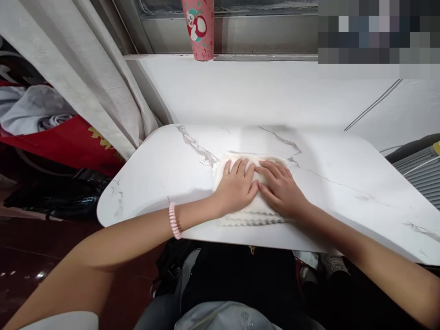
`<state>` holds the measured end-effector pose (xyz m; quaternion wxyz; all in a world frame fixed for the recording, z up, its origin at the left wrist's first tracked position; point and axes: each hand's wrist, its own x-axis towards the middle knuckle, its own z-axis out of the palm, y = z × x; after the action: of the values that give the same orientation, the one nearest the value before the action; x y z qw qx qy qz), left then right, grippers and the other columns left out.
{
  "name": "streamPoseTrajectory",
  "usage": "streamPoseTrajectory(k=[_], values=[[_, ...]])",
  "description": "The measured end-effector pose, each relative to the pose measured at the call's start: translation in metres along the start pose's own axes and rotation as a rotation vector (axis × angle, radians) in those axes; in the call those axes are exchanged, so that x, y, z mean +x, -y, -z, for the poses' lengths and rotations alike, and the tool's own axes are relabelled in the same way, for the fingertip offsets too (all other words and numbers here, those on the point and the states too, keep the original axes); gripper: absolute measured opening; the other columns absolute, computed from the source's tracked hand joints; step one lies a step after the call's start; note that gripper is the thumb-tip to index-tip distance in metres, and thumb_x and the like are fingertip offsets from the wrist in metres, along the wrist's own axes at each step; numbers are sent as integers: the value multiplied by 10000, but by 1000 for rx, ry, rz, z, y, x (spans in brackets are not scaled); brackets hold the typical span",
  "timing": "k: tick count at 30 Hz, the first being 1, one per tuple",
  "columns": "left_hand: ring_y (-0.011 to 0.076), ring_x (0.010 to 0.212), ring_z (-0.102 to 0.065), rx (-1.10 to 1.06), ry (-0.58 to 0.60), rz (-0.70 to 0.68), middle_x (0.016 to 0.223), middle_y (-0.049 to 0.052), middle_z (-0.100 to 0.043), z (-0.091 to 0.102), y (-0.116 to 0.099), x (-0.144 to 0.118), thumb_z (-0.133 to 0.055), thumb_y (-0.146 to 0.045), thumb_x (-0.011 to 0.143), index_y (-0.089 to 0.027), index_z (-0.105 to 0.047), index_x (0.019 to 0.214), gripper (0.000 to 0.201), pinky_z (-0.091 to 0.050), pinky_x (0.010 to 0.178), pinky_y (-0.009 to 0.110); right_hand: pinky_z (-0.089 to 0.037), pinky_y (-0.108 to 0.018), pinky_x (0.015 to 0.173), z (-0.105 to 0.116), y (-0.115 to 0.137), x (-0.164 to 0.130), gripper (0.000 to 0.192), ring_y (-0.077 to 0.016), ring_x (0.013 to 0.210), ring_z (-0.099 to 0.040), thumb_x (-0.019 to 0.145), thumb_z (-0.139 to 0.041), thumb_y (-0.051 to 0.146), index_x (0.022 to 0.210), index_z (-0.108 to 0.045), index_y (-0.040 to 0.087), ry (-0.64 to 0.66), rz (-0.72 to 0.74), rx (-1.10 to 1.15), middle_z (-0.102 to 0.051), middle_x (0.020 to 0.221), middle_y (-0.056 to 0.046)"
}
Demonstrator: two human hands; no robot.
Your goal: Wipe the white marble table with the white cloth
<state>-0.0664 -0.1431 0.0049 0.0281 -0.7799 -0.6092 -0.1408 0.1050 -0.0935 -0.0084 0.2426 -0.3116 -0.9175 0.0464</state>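
A folded cream cloth (240, 219) with a scalloped edge lies near the front edge of a white marble-patterned table (161, 169). My left hand (237, 185) lies flat on the cloth, fingers spread and pointing away from me. My right hand (280, 188) rests flat beside it on the same cloth, the fingertips of both hands touching in the middle. Neither hand grips anything. A pink coiled band (174, 221) sits on my left wrist.
A pink cup (199, 27) with a snowman print stands on the window ledge (261, 87) behind the table. A grey curtain (89, 78) hangs at the left, over red fabric (65, 142) and dark bags (58, 197). A grey ribbed object (424, 172) sits at the right.
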Motion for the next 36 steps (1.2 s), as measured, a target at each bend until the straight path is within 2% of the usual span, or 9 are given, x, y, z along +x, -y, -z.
streamPoseTrajectory(k=[6,10,14,17,22,25,31,36], values=[[260,1357,-417,-15,-26,37,1426,156,-510,-20,36,92,-387,-293,965,-127,-492,1347,430,-235,1171,454,-333,-494,1096,-18,-71,69,413,-307,1269,-474,930,-385,298,1274,-577,175,-33,-69,24,-571,1336,-133],[264,1311,-448,-5,-57,72,1372,142,-544,-34,50,144,-364,-272,966,-135,-519,1310,402,-254,1147,441,-339,-480,1083,-26,-116,110,403,-296,1239,-505,894,-400,255,1234,-601,180,-62,-76,55,-601,1309,-119],[275,1290,-454,-5,-55,75,1362,143,-545,-44,53,182,-329,-280,970,-147,-518,1298,401,-264,1129,452,-348,-480,1073,-27,-153,132,412,-298,1226,-513,875,-403,251,1222,-615,182,-76,-82,88,-623,1280,-111],[278,1266,-470,-7,-50,72,1329,136,-563,-49,54,199,-330,-303,965,-165,-524,1287,401,-284,1112,450,-364,-480,1062,-26,-171,136,418,-301,1206,-527,871,-415,275,1223,-621,187,-85,-85,123,-637,1266,-101],[277,1271,-466,-5,-46,58,1347,143,-553,-50,57,204,-307,-328,973,-149,-506,1319,437,-274,1122,452,-383,-460,1064,-23,-179,133,424,-281,1213,-535,878,-416,296,1236,-618,191,-102,-58,188,-625,1299,-91],[266,1325,-428,-12,-40,58,1416,142,-513,-51,47,199,-295,-312,977,-138,-484,1352,454,-231,1156,446,-383,-481,1061,-19,-179,125,425,-289,1222,-530,881,-419,309,1238,-619,192,-101,-71,187,-615,1313,-100],[267,1420,-340,-30,-18,107,1517,161,-418,-54,-9,184,-285,-313,986,-105,-438,1416,502,-166,1199,471,-374,-494,1068,7,-182,82,429,-303,1250,-505,892,-443,379,1238,-620,197,-88,-135,157,-595,1328,-111],[283,1423,-346,-63,-28,39,1514,186,-420,-50,-44,157,-302,-314,986,-83,-440,1420,511,-182,1196,496,-359,-483,1085,30,-158,35,445,-288,1280,-489,933,-395,390,1296,-572,203,-42,-185,45,-554,1382,-123]])
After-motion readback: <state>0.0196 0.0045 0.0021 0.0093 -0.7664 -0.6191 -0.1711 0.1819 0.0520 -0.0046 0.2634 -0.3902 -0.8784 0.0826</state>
